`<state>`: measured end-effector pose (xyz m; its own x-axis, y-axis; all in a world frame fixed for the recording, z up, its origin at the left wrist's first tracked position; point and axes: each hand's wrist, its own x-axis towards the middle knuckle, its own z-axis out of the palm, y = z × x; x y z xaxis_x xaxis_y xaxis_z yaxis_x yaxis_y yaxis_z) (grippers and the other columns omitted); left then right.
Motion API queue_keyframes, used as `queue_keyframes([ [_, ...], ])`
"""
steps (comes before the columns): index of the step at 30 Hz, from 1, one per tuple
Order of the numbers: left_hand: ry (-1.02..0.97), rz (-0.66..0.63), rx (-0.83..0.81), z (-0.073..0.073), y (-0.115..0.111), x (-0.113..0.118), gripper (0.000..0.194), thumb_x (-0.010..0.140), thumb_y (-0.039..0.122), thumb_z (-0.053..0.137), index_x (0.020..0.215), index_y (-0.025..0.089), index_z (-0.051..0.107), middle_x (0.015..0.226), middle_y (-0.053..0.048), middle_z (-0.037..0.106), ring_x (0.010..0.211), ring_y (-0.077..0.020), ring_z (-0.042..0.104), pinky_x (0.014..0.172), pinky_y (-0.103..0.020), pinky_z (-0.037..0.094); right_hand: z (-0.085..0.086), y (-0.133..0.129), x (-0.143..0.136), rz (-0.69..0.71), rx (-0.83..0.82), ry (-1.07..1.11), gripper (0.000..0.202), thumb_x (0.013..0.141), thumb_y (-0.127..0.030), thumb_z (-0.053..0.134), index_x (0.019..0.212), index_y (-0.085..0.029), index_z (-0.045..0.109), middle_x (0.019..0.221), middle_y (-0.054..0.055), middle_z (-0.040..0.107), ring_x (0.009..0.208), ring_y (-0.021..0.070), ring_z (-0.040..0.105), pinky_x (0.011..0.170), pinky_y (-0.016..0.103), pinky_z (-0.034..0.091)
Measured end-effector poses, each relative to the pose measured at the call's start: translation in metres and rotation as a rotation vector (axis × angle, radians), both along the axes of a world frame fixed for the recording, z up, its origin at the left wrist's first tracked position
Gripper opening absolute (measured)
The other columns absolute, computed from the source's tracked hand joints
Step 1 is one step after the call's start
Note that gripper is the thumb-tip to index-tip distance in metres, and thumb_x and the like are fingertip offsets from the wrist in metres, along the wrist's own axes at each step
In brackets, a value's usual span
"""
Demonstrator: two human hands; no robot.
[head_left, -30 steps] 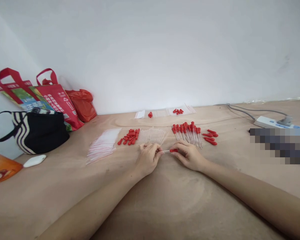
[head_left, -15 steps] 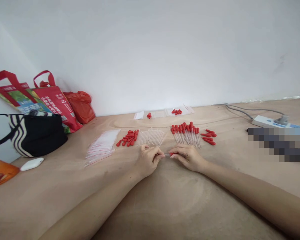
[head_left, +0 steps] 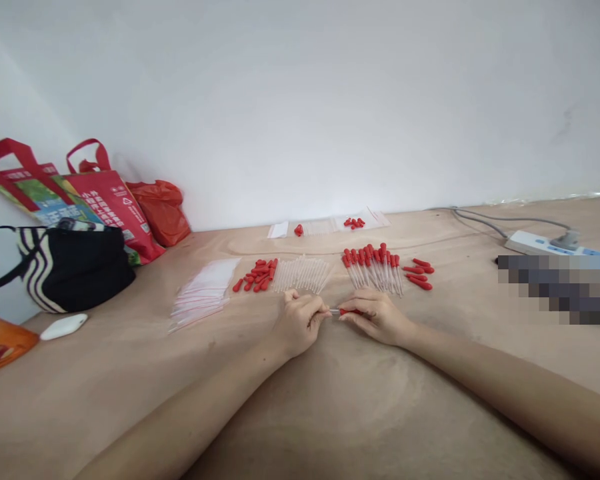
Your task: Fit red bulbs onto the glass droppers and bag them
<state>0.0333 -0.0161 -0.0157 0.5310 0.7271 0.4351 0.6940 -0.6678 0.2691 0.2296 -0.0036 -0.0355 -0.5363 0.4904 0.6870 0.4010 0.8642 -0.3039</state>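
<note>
I see, a little below the frame's centre, the left hand (head_left: 301, 323) pinching a clear tube (head_left: 335, 311) and the right hand (head_left: 377, 317) gripping a red bulb (head_left: 345, 311) at its end, so a sideways push could, I think, bend or crack the thin tube.

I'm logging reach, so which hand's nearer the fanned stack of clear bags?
Left. The left hand sits to the right of the clear bags, slightly nearer the camera; the right hand lies farther right.

There is one held tube (head_left: 335, 312), four rightmost red bulbs (head_left: 420, 282) and one power strip (head_left: 529, 242)
</note>
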Motion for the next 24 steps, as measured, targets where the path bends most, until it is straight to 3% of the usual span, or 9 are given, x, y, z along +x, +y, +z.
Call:
queue_keyframes([
  [8, 0.044, 0.009, 0.068, 0.000, -0.002, 0.003, 0.023, 0.085, 0.022, 0.040, 0.065, 0.017, 0.049, 0.062, 0.002, 0.062, 0.060, -0.0112, 0.053, 0.071, -0.031, 0.024, 0.008, -0.003, -0.006, -0.097, 0.050, -0.175, 0.017, 0.082, -0.029, 0.045, 0.080, -0.018, 0.059, 0.068, 0.002, 0.061, 0.065, 0.0139, 0.052, 0.062, 0.030, 0.031],
  [15, 0.032, 0.009, 0.074, 0.001, 0.002, -0.001, 0.019, 0.086, 0.028, 0.041, 0.078, 0.020, 0.057, 0.076, 0.003, 0.066, 0.066, -0.0116, 0.055, 0.076, -0.032, 0.023, 0.010, 0.003, 0.006, -0.121, -0.006, -0.136, 0.016, 0.082, -0.030, 0.047, 0.079, -0.019, 0.058, 0.073, 0.002, 0.063, 0.068, 0.0143, 0.052, 0.066, 0.031, 0.031],
  [24, 0.001, -0.037, 0.145, -0.003, 0.004, -0.007, 0.024, 0.086, 0.024, 0.042, 0.072, 0.017, 0.059, 0.062, 0.001, 0.063, 0.058, -0.0112, 0.049, 0.071, -0.031, 0.025, 0.005, 0.005, 0.009, -0.007, -0.064, -0.068, 0.012, 0.080, -0.028, 0.050, 0.079, -0.018, 0.057, 0.072, 0.003, 0.062, 0.069, 0.0143, 0.052, 0.066, 0.031, 0.035],
])
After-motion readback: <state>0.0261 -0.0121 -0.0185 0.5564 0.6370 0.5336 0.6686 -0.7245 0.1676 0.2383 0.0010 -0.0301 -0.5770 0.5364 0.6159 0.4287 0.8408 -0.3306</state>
